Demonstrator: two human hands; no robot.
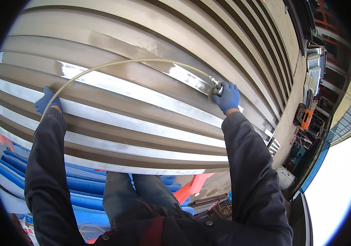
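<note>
My right hand (229,97), in a blue glove, is closed around a small air sander (218,88) with a round pad, held against one of the long metal bars (175,103). From a metal fitting on the sander, a clear yellowish air hose (138,60) arches to the left. It comes down across my left hand (47,101), also blue-gloved. That hand lies on the bars at the left, thumb apart from the fingers; the hose runs over it rather than visibly inside its grip. Some bar faces are bright and shiny, others dull grey-brown.
Bars lie side by side, reaching far ahead and to the right. Blue padded lengths (85,186) and an orange-red support (192,188) are below the near edge, by my legs. An orange machine (306,118) and stacked material (313,69) stand off to the right.
</note>
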